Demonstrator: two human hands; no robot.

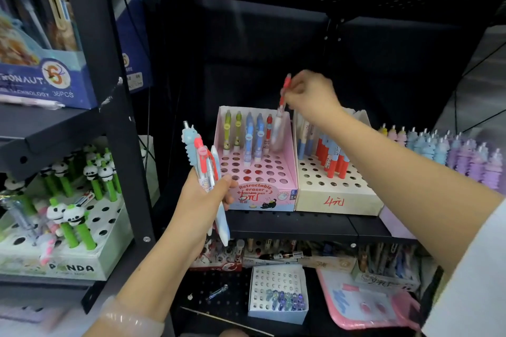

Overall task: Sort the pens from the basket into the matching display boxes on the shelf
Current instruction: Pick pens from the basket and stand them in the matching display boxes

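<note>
1. Eraser-pen box (257, 172) on shelf (290, 223), left of and touching 4-yuan box (334, 189).
2. Right hand (309, 96) above eraser-pen box back row, pinching pen (283, 96).
3. Left hand (202, 200) before box, gripping pen bundle (204, 161).
4. Panda box (63, 243) far left.

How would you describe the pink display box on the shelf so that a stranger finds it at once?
Start at the black metal shelf in the middle. Two cardboard display boxes stand side by side on it; take the left one, the pink cardboard display box. Unlike the cream cardboard display box marked 4, it reads "Retractable eraser" and is marked 5.
</note>
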